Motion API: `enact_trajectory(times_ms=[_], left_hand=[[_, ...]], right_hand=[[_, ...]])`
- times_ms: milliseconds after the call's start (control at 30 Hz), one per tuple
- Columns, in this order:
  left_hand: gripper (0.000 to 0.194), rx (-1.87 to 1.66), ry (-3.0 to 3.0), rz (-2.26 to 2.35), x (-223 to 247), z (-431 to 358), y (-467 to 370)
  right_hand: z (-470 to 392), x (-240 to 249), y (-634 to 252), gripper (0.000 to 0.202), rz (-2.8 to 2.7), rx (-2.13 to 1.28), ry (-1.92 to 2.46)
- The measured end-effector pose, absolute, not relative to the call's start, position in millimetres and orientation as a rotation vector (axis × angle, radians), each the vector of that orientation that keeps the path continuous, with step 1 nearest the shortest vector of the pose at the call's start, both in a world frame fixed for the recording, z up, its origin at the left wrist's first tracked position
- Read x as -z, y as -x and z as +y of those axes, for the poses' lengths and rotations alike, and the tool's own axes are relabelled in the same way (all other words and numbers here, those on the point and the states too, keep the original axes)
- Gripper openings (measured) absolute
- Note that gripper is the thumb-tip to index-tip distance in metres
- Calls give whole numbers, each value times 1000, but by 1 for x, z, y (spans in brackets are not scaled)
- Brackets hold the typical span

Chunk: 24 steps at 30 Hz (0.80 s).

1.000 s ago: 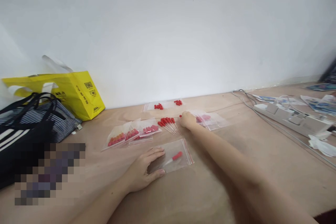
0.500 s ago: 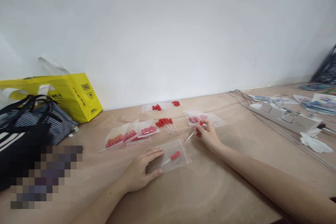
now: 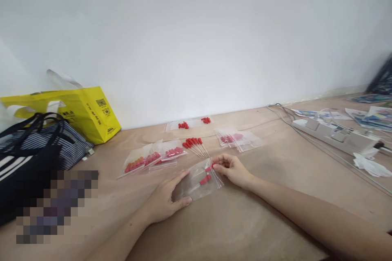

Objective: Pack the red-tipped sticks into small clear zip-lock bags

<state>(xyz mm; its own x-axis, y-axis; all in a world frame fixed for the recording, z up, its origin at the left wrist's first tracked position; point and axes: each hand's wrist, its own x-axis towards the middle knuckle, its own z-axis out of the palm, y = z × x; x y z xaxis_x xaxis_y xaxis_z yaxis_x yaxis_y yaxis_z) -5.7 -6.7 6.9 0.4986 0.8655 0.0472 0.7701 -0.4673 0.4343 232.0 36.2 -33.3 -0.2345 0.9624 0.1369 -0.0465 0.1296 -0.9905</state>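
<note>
A clear zip bag (image 3: 196, 189) lies flat in front of me with one red-bulbed dropper (image 3: 205, 180) inside. My left hand (image 3: 165, 200) rests on the bag's left end, thumb and fingers spread. At the bag's right-hand mouth, my right hand (image 3: 231, 170) pinches a second dropper (image 3: 209, 168) by its red bulb, the thin stem inside the bag. Just beyond, several loose droppers (image 3: 194, 142) lie fanned out, bulbs away from me. Filled zip bags (image 3: 153, 157) overlap to the left. More bags (image 3: 239, 138) with red bulbs lie to the right.
Against the wall lies a bag (image 3: 190, 125) with small red bulbs on it. A yellow shopping bag (image 3: 92, 114) and a striped bag (image 3: 72, 138) stand at the left. On the right are a white power strip (image 3: 339, 135), cables, a crumpled tissue (image 3: 370, 166) and printed sheets (image 3: 376, 116).
My right hand has moved left with its dropper, from beside the right-hand bags to the mouth of the zip bag; the stem is now inside. My left hand has stayed on the bag.
</note>
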Motion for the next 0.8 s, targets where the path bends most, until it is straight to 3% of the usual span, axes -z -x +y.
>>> enact_trajectory(times_ms=[533,700,800], left_hand=[[60,-378,-2375,1338,-5,-7,6],[59,-396,-2385,1316,-3,-6,7],[58,-404,-2394,1289,-1,-4,9]], right_hand=[[69,23,-229,14,-1948,-1391,1036],[102,5,-232,10,-1983,-829,1348],[117,1,-216,14,-1950,-669,1452]])
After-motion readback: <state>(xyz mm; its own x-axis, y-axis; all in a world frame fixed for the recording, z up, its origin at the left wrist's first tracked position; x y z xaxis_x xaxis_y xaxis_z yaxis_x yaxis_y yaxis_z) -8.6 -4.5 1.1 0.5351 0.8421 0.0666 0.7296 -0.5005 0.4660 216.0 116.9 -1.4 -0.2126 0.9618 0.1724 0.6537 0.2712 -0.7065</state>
